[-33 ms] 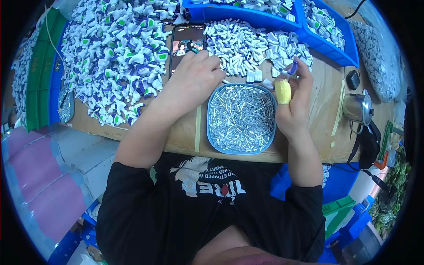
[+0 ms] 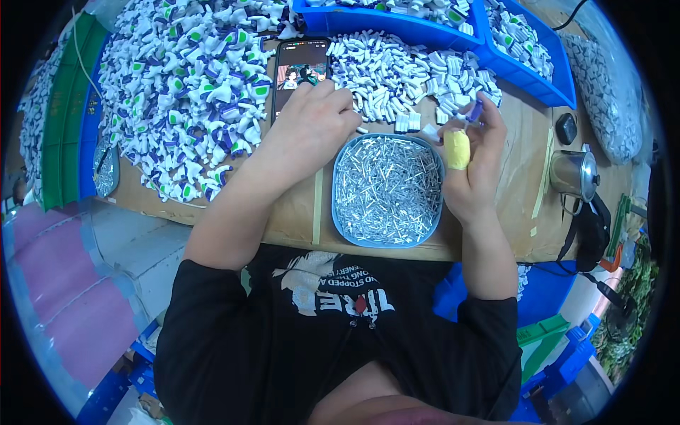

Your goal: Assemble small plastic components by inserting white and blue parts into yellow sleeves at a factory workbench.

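My left hand [image 2: 315,117] is curled, knuckles up, over the lower part of a phone [image 2: 302,60] that lies screen up. Its fingertips are out of sight, and so is anything they grip. My right hand [image 2: 476,159] is raised beside the right rim of a blue bowl [image 2: 335,202] full of short silvery metal pins [image 2: 388,188]. Yellow wrapping [image 2: 457,149] covers one of its digits. Between its fingers is a small purple and white plastic piece [image 2: 474,112], partly hidden. Loose white plastic pieces [image 2: 382,74] lie just beyond both hands.
A large heap of white, purple and green plastic pieces [image 2: 191,85] covers the left of the table. Blue bins [image 2: 397,27] stand at the back. To the right are a lidded metal cup [image 2: 575,175], a small black object [image 2: 566,128] and a bag of pieces [image 2: 602,99].
My right hand and the purple and white piece have shifted very slightly to the right. My left hand stays where it was.
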Available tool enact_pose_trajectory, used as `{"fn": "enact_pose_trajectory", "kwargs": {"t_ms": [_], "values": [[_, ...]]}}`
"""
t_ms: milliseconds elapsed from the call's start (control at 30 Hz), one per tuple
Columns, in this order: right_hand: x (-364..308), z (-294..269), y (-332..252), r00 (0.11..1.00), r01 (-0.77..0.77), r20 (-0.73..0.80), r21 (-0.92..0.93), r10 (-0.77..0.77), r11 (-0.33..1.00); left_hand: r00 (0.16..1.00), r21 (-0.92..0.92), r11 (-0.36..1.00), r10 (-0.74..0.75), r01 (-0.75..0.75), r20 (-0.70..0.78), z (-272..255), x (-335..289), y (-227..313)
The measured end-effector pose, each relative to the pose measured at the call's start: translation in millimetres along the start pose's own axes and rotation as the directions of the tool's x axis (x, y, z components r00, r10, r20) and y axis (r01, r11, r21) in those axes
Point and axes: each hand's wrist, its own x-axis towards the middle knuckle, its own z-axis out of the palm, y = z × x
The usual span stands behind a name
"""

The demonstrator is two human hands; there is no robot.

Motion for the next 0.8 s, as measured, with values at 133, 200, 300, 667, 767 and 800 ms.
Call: {"fn": "enact_pose_trajectory", "kwargs": {"t_ms": [133, 200, 300, 667, 767, 800], "values": [[-4, 2, -9, 0.974, 0.218, -0.121, 0.252, -0.193, 0.943, 0.951, -0.160, 0.987, -0.020, -0.031, -0.309, -3, 4, 5], [-7, 1, -11, 0.966, 0.250, -0.127, 0.217, -0.227, 0.944, 0.948, -0.371, 0.926, -0.052, -0.072, -0.313, -10, 4, 22], [-10, 3, -9, 0.931, 0.365, -0.104, 0.300, -0.350, 0.881, 0.950, -0.621, 0.763, -0.032, -0.177, -0.310, -6, 2, 38], [-9, 3, -9, 0.914, 0.401, -0.066, 0.291, -0.400, 0.869, 0.986, -0.860, 0.511, -0.143, 0.000, -0.085, -5, 2, 44], [-11, 1, -10, 0.911, 0.400, -0.013, 0.272, -0.412, 0.875, 0.975, -0.978, 0.162, -0.200, 0.128, 0.094, 3, -3, 46], [-11, 2, -10, 0.906, 0.403, 0.019, 0.263, -0.423, 0.876, 0.959, -0.984, -0.045, -0.218, 0.175, 0.180, 3, -3, 47]]}}
